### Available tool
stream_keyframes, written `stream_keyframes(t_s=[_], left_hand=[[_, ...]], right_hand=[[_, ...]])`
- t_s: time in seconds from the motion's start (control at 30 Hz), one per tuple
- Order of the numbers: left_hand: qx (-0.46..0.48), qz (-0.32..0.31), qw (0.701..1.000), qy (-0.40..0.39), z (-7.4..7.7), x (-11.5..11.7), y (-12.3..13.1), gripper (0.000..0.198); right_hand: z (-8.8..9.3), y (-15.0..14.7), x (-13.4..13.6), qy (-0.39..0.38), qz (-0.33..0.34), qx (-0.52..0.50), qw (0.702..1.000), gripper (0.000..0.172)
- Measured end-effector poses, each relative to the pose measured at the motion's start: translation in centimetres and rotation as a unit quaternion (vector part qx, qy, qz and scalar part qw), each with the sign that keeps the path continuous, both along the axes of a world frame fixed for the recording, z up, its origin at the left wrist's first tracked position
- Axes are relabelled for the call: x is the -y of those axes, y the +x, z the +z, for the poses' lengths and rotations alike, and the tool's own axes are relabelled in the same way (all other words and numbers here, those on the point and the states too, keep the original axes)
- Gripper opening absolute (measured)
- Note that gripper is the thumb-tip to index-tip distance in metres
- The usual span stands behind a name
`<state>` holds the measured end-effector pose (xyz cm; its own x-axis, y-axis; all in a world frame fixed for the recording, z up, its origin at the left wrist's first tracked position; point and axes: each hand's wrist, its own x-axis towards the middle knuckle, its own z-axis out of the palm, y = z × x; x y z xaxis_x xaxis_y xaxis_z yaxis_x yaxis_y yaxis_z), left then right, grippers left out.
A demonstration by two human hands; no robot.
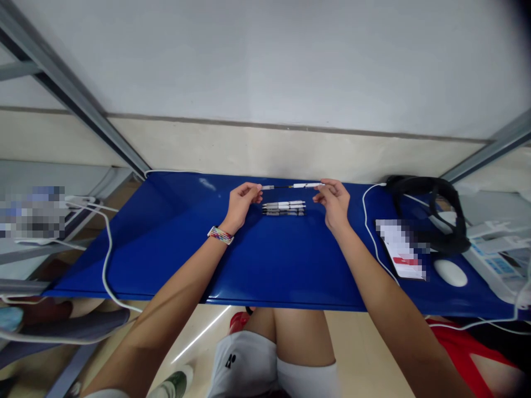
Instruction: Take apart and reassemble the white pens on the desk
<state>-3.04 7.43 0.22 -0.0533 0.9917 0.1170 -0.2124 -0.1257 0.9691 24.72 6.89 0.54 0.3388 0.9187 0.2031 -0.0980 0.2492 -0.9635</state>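
Note:
Near the back of the blue table, my left hand (pixel 244 203) pinches the grey end of a pen part (pixel 269 188). My right hand (pixel 335 202) grips a white pen barrel (pixel 306 185) with black marks by its right end. A thin dark refill (pixel 287 187) spans the stretch between the two parts, in line with them. Just below, between my hands, several white and dark pens (pixel 284 208) lie side by side on the table. A colourful woven band is around my left wrist.
On the blue table (pixel 282 265) at the right are a phone (pixel 400 249), a white mouse (pixel 450 273), a black headset (pixel 431 213) and a white cable (pixel 367 221). Another cable (pixel 108 260) hangs over the left side. A wall stands behind.

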Motion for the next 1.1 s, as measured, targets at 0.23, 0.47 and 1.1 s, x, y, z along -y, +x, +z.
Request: stream_keyframes(t_s=[0.23,0.47,1.1], left_hand=[[-0.014,0.002,1.000,0.002,-0.1,0.0,0.0,0.040],[-0.092,-0.024,0.994,0.051,0.2,0.7,0.6,0.046],[-0.049,-0.071,0.993,0.083,0.6,1.4,0.9,0.039]], right_hand=[[-0.1,0.3,-0.1,0.010,0.002,0.013,1.000,0.036],[0.5,-1.1,0.8,0.029,0.093,0.024,0.995,0.045],[0.3,-1.8,1.0,0.034,0.141,-0.027,0.989,0.028]])
